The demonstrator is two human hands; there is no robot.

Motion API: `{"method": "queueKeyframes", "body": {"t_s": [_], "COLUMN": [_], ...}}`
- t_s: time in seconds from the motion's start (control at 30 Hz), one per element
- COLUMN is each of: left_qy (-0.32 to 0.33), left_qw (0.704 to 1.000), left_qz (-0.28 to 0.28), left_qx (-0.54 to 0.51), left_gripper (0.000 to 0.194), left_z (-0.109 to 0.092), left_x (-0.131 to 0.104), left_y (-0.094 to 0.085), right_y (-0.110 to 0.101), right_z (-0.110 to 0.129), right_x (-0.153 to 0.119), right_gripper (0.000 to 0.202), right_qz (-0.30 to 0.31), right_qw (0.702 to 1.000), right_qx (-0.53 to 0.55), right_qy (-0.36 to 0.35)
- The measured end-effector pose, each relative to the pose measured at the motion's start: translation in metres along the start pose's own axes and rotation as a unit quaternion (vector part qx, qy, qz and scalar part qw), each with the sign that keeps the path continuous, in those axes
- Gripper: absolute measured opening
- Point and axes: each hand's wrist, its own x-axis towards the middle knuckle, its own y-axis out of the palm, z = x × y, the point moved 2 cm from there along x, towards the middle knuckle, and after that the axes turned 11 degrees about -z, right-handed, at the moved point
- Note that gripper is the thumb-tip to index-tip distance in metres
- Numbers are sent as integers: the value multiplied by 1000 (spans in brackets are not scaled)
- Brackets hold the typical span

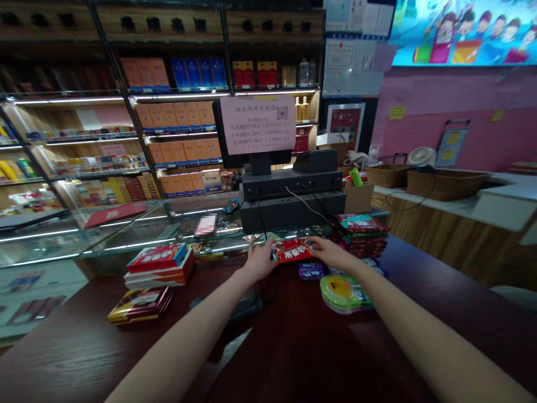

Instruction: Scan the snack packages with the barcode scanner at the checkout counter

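Between my two hands is a red snack packet point(292, 250) with white lettering and blue ends. My left hand point(259, 261) grips its left end, and my right hand point(329, 252) has the right end. Just below it on the dark red counter lie purple packets point(311, 271). Nearer to me, under my right forearm, is a green pack with a yellow cartoon face point(339, 285). Beyond my right wrist stands a stack of dark red packets point(361, 225). A dark object, perhaps a scanner point(245, 306), is partly hidden behind my left forearm.
At the left lie stacked red and orange boxes point(161, 266) and yellow-and-maroon packets point(141, 305). A cash register with a monitor point(289, 210) stands ahead on a glass case point(126, 232). Wicker baskets point(447, 183) sit on a side counter at right. Lit shelves point(180, 134) line the back.
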Motion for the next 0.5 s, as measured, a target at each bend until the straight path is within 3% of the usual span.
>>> {"method": "queueKeyframes", "body": {"t_s": [0.23, 0.5], "left_qy": [-4, -25], "left_qw": [999, 996], "left_qz": [-33, -83], "left_qx": [-12, -18], "left_gripper": [62, 59], "left_z": [31, 92], "left_x": [-24, -56], "left_y": [-25, -49], "right_y": [24, 72], "right_z": [36, 90], "right_x": [-11, -29], "right_gripper": [44, 63], "right_qz": [32, 67], "right_qw": [998, 992], "right_qx": [55, 106], "right_qy": [-14, -22]}}
